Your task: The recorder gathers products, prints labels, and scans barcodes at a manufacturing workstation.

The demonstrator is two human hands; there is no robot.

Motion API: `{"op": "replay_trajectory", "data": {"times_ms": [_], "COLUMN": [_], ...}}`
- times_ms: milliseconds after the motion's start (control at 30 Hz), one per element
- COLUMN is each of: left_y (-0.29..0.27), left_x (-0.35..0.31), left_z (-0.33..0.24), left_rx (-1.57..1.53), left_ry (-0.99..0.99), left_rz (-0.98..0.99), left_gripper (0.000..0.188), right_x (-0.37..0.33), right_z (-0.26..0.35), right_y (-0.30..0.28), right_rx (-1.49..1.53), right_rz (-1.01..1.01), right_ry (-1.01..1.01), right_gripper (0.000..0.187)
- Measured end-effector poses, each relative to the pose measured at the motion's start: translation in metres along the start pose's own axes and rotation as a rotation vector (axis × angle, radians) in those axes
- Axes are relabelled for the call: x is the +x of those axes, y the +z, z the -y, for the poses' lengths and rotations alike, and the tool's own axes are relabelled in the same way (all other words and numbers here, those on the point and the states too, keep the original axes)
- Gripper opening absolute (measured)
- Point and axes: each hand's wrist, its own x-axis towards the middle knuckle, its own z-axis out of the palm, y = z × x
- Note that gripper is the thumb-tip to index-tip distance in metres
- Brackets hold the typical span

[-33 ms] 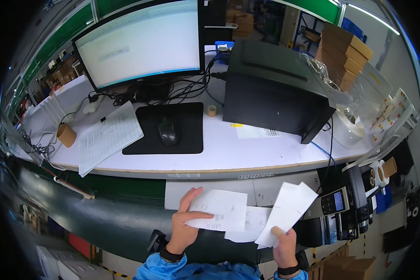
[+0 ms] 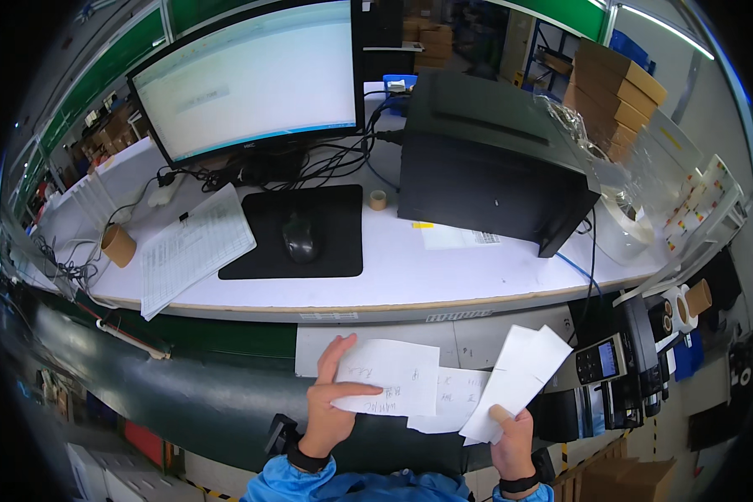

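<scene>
- Left hand [image 2: 330, 410]: grips the left edge of a white handwritten sheet [image 2: 393, 381], one digit extended flat across its face; the sheet reaches rightward from the hand, its long axis roughly left to right.
- Right hand [image 2: 513, 442]: pinches the near end of some white strips [image 2: 523, 364] (at least two, slightly fanned), thumb on top; their long axis slants from near left to far right, away from the hand.
- Between the hands: a second handwritten slip [image 2: 453, 400], partly under the left sheet and meeting the strips on its right; its visible part is nearer the right hand's fingertips; whether either hand grips it, I cannot tell.
- Around them: the white desk [image 2: 335, 291] lies farther off; a dark device with a small lit screen [image 2: 608, 360] stands right of the strips.
</scene>
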Motion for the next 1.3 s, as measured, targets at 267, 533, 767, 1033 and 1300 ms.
{"op": "replay_trajectory", "data": {"times_ms": [267, 533, 767, 1033, 1300], "left_y": [0.012, 0.009, 0.021, 0.038, 0.04], "left_x": [-0.003, 0.007, 0.019, 0.005, -0.044], "left_z": [-0.016, -0.009, 0.022, 0.027, 0.017], "left_rx": [-0.061, -0.446, -1.811, -2.066, -0.462], "left_ry": [0.059, 0.026, -0.189, -0.526, -0.719], "left_rz": [-0.021, 0.052, 0.486, 0.702, 0.345], "left_gripper": [0.029, 0.023, 0.032, 0.041, 0.055], "right_x": [0.0, 0.005, -0.004, -0.027, -0.037], "right_z": [0.01, 0.013, 0.024, 0.031, -0.013], "right_y": [0.013, 0.018, 0.004, 0.018, 0.067], "right_rx": [0.08, 0.272, 0.325, 0.51, -0.194], "right_rz": [0.082, 0.206, 0.372, 0.581, 0.232], "right_ry": [-0.01, 0.1, 0.14, 0.353, 0.119], "right_gripper": [0.035, 0.036, 0.045, 0.036, 0.028]}}
